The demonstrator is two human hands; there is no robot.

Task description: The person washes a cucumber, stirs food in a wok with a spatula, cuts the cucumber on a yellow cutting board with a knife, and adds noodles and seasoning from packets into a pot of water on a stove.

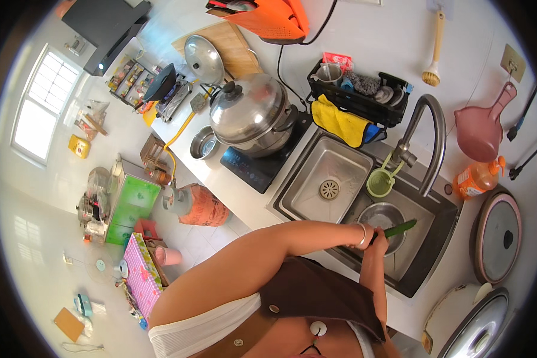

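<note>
A long dark green cucumber (401,228) slants out to the right over the sink's right basin. My left hand (367,235), with a bangle at the wrist, is closed around its near end. Right beside it, my right hand (376,242) is also closed on the cucumber, and the two hands touch. Small details between the fingers are hidden. Beneath the cucumber, a round metal bowl (383,210) rests in the basin. Above the bowl a light green strainer (380,182) hangs under the faucet (438,137).
Left of the hands lies the empty left basin (316,194). A large lidded steamer pot (249,113) stands on the black cooktop (267,170). Behind the sink are a black rack (394,113) and a yellow cloth (338,122). An orange pump bottle (475,179) and pot lids (500,235) stand at right.
</note>
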